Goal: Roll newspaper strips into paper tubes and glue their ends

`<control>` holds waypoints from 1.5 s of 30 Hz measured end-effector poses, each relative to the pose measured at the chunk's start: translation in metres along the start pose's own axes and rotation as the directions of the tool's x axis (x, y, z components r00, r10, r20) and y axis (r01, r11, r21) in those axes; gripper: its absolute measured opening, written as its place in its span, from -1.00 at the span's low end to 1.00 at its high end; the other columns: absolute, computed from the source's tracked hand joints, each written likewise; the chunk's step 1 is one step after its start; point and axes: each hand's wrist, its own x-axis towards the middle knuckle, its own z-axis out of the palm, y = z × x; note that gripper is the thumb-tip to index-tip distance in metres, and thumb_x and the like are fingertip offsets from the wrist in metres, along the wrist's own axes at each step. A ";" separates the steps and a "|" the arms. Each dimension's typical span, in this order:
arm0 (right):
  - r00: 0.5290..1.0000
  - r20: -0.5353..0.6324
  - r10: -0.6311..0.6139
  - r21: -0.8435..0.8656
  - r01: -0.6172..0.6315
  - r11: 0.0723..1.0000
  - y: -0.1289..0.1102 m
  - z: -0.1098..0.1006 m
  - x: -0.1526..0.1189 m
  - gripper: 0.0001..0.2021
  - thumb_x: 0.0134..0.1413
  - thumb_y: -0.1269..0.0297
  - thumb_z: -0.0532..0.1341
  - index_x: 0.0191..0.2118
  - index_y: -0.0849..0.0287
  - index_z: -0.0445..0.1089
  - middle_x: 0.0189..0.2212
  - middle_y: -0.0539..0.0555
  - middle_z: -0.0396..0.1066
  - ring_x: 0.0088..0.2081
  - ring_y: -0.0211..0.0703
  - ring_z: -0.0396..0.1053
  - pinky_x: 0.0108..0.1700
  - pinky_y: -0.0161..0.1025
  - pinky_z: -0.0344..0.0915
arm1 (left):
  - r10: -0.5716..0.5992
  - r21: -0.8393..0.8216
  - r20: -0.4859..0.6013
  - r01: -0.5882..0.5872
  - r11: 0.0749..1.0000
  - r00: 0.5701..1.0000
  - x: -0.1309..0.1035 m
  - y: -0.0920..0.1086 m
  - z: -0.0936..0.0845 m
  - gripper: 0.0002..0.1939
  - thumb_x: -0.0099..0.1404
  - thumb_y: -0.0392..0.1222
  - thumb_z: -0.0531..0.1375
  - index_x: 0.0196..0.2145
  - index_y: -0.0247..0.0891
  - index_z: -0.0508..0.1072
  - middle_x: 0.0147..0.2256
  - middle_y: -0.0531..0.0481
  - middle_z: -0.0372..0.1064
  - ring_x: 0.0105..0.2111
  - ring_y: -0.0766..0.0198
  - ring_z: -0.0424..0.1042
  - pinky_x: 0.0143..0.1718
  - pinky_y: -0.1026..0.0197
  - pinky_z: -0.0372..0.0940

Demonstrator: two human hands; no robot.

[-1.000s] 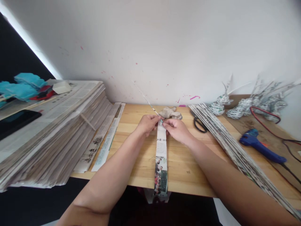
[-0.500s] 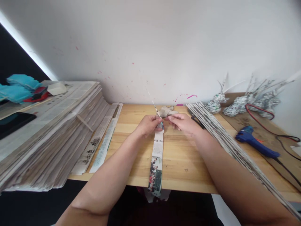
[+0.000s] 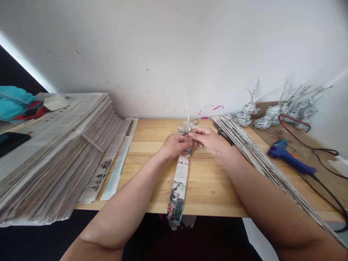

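A long newspaper strip [image 3: 178,192] runs from my hands toward me and hangs over the table's front edge. Its far end is rolled into a thin paper stick [image 3: 187,110] that points up and away. My left hand [image 3: 176,146] pinches the strip where the rolling begins. Thumb and fingers of my right hand [image 3: 204,137] are closed on the rolled part, touching the left fingertips. Just behind the hands lies a crumpled beige cloth [image 3: 183,127]. The exact grip is partly covered by the fingers.
At left rises a tall newspaper stack [image 3: 81,145], with a phone [image 3: 13,142] on top. Many rolled paper sticks [image 3: 252,156] lie at right, by black scissors [image 3: 226,137]. Beyond are a blue glue gun [image 3: 290,157] with its cord and several woven paper figures [image 3: 244,115].
My right hand has closed in on the left and now grips the roll. The paper stick has swung from leaning left to nearly upright. The view has shifted slightly.
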 end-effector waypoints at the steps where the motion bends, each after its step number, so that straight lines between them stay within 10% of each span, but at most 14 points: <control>1: 1.000 0.004 -0.014 -0.017 0.014 1.000 0.000 -0.001 0.000 -0.69 -0.11 0.05 0.38 -0.45 0.22 0.43 -0.62 -0.05 0.33 -0.57 -0.36 0.23 -0.61 -0.42 0.06 | -0.001 0.004 -0.005 0.001 1.000 1.000 0.000 0.000 0.000 -0.75 -0.03 -0.13 0.40 -0.43 -0.37 0.58 -0.45 -0.10 0.48 -0.49 0.31 0.44 -0.42 0.25 0.38; 9: 0.989 0.147 -0.015 -0.053 0.023 0.998 0.003 -0.011 0.001 -0.74 -0.11 0.14 0.38 -0.40 0.22 0.40 -0.55 -0.02 0.39 -0.53 -0.34 0.28 -0.55 -0.38 0.14 | 0.014 0.029 -0.075 -0.012 1.000 0.997 0.000 0.001 0.002 -0.88 0.01 -0.23 0.36 -0.53 -0.33 0.52 -0.53 -0.02 0.44 -0.54 0.33 0.41 -0.45 0.27 0.37; 41: 0.970 -0.018 -0.242 -0.393 0.215 0.894 0.008 0.007 0.002 -0.83 -0.01 0.23 0.27 -0.43 0.16 0.27 -0.53 -0.05 0.34 -0.50 -0.28 0.29 -0.46 -0.31 0.18 | 0.025 0.084 -0.125 -0.015 0.996 0.992 0.004 -0.004 0.001 -0.88 0.06 -0.25 0.29 -0.54 -0.35 0.46 -0.61 0.10 0.33 -0.62 0.43 0.28 -0.59 0.37 0.25; 45: 0.993 0.007 -0.115 -0.210 0.114 0.971 0.007 0.006 0.002 -0.80 0.01 0.16 0.27 -0.38 0.18 0.33 -0.55 -0.04 0.35 -0.53 -0.28 0.30 -0.53 -0.34 0.14 | -0.013 0.034 -0.053 0.015 0.999 0.999 0.004 -0.004 -0.001 -0.87 0.06 -0.22 0.31 -0.48 -0.36 0.51 -0.55 0.05 0.41 -0.61 0.44 0.29 -0.60 0.39 0.19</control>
